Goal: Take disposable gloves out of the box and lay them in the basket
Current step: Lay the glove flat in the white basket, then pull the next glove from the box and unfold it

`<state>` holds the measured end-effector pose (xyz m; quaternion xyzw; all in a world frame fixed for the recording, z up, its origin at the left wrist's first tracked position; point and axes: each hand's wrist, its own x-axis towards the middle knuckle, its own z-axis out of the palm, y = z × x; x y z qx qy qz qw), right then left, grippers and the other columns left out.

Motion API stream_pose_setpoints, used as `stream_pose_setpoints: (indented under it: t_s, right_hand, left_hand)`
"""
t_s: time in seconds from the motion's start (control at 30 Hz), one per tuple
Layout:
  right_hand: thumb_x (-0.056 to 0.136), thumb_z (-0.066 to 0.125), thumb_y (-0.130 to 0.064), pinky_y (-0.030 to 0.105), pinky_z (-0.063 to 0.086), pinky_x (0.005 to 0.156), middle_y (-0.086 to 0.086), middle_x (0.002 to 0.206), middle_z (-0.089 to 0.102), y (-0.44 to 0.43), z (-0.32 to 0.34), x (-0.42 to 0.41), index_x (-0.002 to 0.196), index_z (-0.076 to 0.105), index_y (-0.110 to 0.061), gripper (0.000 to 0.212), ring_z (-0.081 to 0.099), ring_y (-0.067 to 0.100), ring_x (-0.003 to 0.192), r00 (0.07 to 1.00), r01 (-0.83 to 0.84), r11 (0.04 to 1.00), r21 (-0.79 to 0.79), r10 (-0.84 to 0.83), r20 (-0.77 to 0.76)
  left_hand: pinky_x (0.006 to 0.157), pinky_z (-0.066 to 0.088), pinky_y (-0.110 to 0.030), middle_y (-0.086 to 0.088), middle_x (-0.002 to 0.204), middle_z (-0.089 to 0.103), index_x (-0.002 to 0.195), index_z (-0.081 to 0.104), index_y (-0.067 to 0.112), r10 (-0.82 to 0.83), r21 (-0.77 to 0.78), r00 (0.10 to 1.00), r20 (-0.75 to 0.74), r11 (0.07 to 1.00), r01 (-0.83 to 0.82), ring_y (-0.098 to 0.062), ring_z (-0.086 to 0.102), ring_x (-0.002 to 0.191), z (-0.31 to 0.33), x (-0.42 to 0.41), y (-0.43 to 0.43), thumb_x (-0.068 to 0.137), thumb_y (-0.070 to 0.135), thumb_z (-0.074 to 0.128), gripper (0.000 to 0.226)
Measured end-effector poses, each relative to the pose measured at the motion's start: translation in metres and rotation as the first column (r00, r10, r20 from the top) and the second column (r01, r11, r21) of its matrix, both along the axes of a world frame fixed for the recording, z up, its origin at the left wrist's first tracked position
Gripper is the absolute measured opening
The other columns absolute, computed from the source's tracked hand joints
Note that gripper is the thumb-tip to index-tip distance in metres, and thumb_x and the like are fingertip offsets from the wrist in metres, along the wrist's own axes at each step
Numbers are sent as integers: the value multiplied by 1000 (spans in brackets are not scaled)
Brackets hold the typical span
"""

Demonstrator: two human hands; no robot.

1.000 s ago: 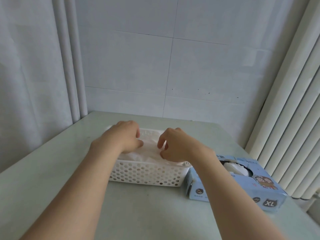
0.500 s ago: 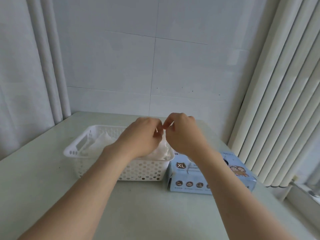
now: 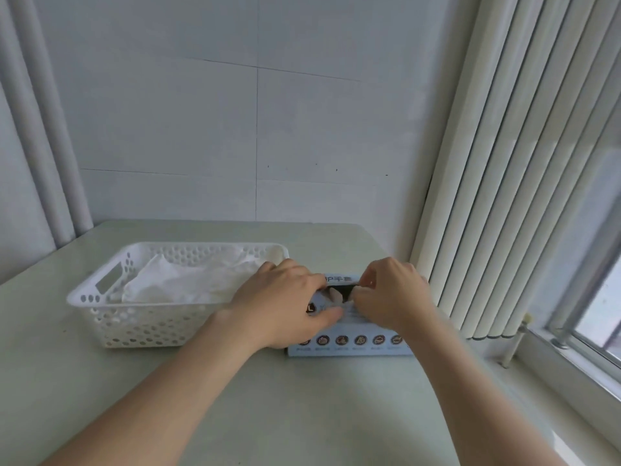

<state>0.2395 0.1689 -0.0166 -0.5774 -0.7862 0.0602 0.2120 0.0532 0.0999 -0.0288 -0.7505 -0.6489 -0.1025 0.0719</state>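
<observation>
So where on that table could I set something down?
The near stretch of the pale green table, in front of the white perforated plastic basket and the light blue cardboard glove box, is bare between the forearms. So is the strip behind both, up to the tiled wall. Crowded: the box top, where the left hand and right hand meet.

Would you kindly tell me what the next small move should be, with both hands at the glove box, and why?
Probably the right hand should draw one glove up through the opening of the box while the left hand steadies it. The right fingers curl at that dark opening, where pale glove material shows, and the basket beside it already holds gloves.
</observation>
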Motion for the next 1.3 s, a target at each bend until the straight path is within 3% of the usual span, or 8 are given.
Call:
stream_pose_setpoints:
  t_s: [0.27, 0.47, 0.57, 0.77, 0.87, 1.07, 1.17, 1.3]
  right_hand:
    - [93, 63, -20, 42, 52, 90, -6, 97, 70, 0, -13, -4, 97, 77, -25, 16, 65, 20, 91, 982, -93, 957, 274, 133, -132]
    - [95, 68, -13, 40, 51, 88, -13, 101, 61, -6, -21, -20, 99, 73, -24, 12, 58, 13, 94, 857, -178, 841, 512, 388, -339]
    - [105, 61, -15, 42, 51, 87, -16, 104, 64, -8, -21, -22, 107, 69, -22, 10, 59, 11, 94, 796, -182, 787, 590, 470, -382]
    - [106, 62, -14, 37, 49, 81, -16, 88, 63, -21, -11, -31, 109, 70, -20, 10, 61, 17, 86, 729, -81, 725, 684, 511, -455]
    - [101, 71, -24, 32, 40, 87, -21, 82, 62, -20, -14, -34, 103, 74, -29, 6, 60, 14, 89, 757, -102, 795, 597, 452, -472]
    - [94, 79, -46, 25, 53, 78, -16, 81, 73, -20, -12, -32, 94, 78, -28, 18, 68, 4, 88, 666, -181, 902, 391, 405, -626]
    - [101, 72, -31, 19, 53, 78, -16, 88, 77, -19, -11, -31, 103, 80, -25, 10, 70, 4, 93, 632, -257, 893, 368, 444, -635]
    - [99, 72, -16, 5, 44, 83, -14, 93, 77, -19, -11, -29, 109, 78, -26, 15, 70, 4, 98, 643, -292, 880, 374, 470, -605]
  left_hand:
    - [99, 46, -38, 13, 122, 62, 134, 55, 38, 8, 14, 1000, -6, 1000, -8, -11, 50, 126, 1, 4, -4, 94, 81, 34, 63]
    - [89, 45, -36, 17, 104, 56, 134, 54, 42, 12, -10, 1000, 12, 1000, -12, -11, 50, 119, 3, 5, -6, 92, 84, 35, 63]
    - [80, 41, -35, 15, 104, 57, 119, 56, 38, 28, -20, 1000, 4, 999, -28, -12, 49, 111, 5, 7, -7, 93, 82, 37, 55]
    - [74, 52, -34, 15, 97, 57, 112, 60, 45, 36, -39, 981, 190, 999, -29, -8, 57, 92, 7, 4, -7, 83, 86, 41, 54]
    - [82, 55, -33, 23, 104, 63, 112, 61, 48, 23, -31, 909, 416, 999, -11, -1, 63, 98, 11, 2, -8, 81, 76, 57, 42]
    - [83, 47, -22, 19, 110, 74, 110, 67, 45, -64, 30, 693, 718, 998, 61, 12, 65, 101, 19, -7, -7, 88, 33, 80, 28]
    - [93, 50, -29, 13, 104, 79, 110, 75, 32, -77, 22, 586, 807, 995, 100, 1, 71, 102, 25, -9, -10, 91, 22, 77, 22]
    - [81, 53, -25, 5, 96, 80, 102, 77, 24, -130, 102, 477, 870, 991, 83, -2, 74, 84, 29, -7, -13, 96, 24, 76, 6]
